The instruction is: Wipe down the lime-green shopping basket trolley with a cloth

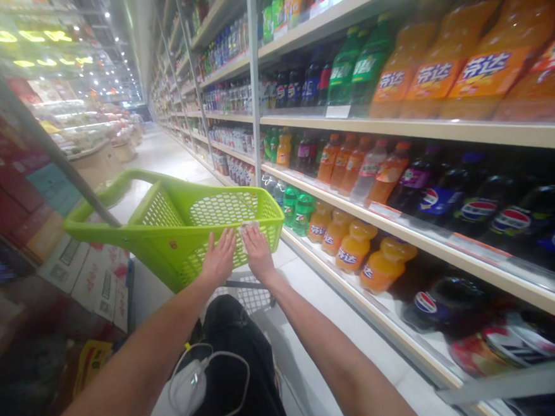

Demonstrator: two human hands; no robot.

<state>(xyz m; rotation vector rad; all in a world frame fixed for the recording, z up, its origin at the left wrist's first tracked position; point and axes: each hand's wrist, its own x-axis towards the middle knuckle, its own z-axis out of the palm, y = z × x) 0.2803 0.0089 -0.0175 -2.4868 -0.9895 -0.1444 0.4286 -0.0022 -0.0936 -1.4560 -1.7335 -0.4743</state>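
Observation:
A lime-green plastic shopping basket [165, 235] on a wheeled frame stands in the aisle ahead of me. My left hand [220, 256] and my right hand [258, 250] rest side by side on its near rim, fingers stretched forward and pressed flat against the mesh wall. A small white label or slip [248, 228] shows at my right fingertips. The basket's long handle [109, 188] slants up to the left. Nothing shows inside the basket.
Shelves of soft-drink bottles [398, 161] run along the right: orange, green and dark cola bottles. Stacked cardboard cartons [87, 272] and red displays line the left. The white-tiled aisle [169, 155] stretches ahead. A white device with a cable [190, 385] hangs at my waist.

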